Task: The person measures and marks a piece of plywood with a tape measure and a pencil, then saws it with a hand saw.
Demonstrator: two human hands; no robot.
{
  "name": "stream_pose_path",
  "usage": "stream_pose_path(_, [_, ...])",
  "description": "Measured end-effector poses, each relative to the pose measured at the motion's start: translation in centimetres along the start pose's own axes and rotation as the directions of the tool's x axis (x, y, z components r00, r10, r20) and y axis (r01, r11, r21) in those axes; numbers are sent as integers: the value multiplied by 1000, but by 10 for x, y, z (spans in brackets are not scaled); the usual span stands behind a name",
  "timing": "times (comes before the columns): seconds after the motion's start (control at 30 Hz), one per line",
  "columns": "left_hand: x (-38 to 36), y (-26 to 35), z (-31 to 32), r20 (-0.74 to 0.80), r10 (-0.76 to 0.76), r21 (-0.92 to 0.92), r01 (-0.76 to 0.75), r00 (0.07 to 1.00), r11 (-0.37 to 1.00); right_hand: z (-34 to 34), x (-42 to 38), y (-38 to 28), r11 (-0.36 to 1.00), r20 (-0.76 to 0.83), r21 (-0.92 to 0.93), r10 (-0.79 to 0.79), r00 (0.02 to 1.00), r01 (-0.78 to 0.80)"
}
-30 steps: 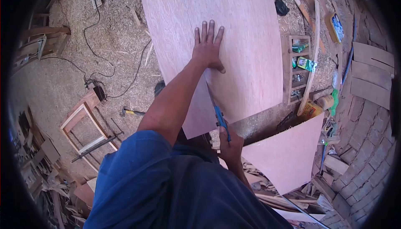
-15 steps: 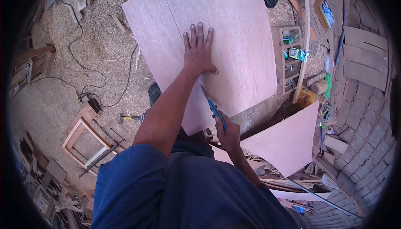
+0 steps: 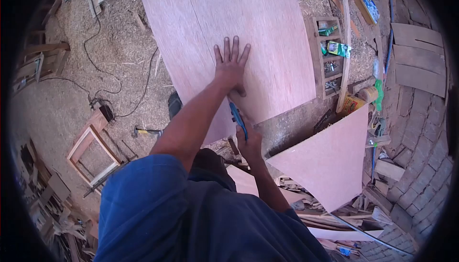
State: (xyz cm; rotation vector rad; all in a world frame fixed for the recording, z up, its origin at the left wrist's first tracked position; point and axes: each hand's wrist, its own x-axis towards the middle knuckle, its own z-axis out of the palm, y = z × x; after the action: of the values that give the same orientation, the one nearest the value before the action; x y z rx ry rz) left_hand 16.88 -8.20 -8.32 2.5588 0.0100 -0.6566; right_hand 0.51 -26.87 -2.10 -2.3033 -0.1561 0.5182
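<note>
A large sheet of pinkish plywood (image 3: 267, 47) lies in front of me, with a thin dark line running down its left part. My left hand (image 3: 230, 70) presses flat on it, fingers spread along that line. Just below, my right hand (image 3: 249, 145) is wrapped around the blue handle of a handsaw (image 3: 237, 120) at the sheet's near edge. The saw's blade is mostly hidden by my left hand and the plywood.
A triangular plywood offcut (image 3: 330, 159) leans at the right. Beyond it stands a compartmented wooden box (image 3: 330, 54) with small packages. On the left are a hammer (image 3: 146, 131), a clamped wooden frame (image 3: 93, 159) and a trailing black cord (image 3: 86, 47). Shavings cover the ground.
My right hand has pushed the handsaw forward, bringing its handle closer to my left hand. My left hand stays flat on the plywood with its fingers more spread. The view has shifted slightly.
</note>
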Motion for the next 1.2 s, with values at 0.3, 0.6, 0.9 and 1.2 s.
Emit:
stream_pose_path(0.3, [-4,0,5,-50,11,-11,-12,999,1000,-81,-116,-31,993,-2,-26,112,994,-112])
stream_pose_path(0.6, [-4,-3,17,-137,20,-2,-20,990,1000,-13,-4,-8,985,-52,-95,-146,988,140])
stream_pose_path(0.9, [-1,3,11,-82,-19,19,21,996,1000,-74,-101,-4,999,-9,-26,37,999,-38])
stream_pose_path(1.2, [-3,4,10,-72,-28,19,29,997,999,-47,-53,3,996,-8,-24,-87,996,87])
